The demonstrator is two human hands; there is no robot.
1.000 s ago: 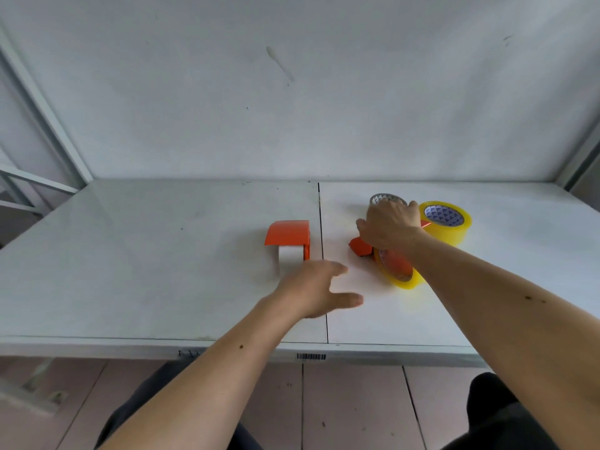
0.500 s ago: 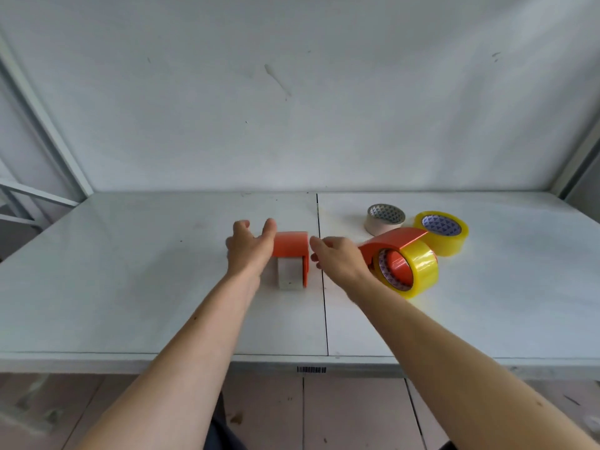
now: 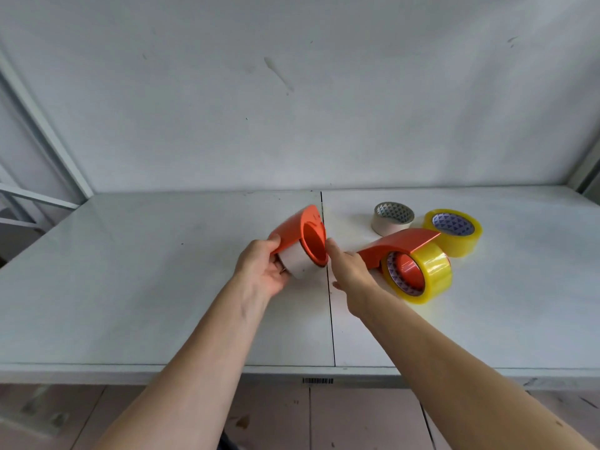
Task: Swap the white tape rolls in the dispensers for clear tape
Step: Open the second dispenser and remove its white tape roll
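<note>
Left hand [image 3: 263,271] has its grip wrapped around an orange dispenser [image 3: 298,237] with the white roll [image 3: 297,263] in it, tilted and lifted off the worktop [image 3: 130,271]. Right hand [image 3: 350,271] is loose, fingers spread, index tip touching the dispenser's hub, holding nothing. Just to the right sits a second dispenser [image 3: 401,243] loaded with clear tape [image 3: 425,276]. Behind it are a loose white roll [image 3: 393,219] and a spare clear roll [image 3: 454,230].

Both forearms are bare from the lower edge of the view up to the wrists, with no sleeves showing. The left hand [image 3: 264,271] and the right hand [image 3: 352,274] are ungloved. A few small dark spots mark the right forearm, behind its hand.
</note>
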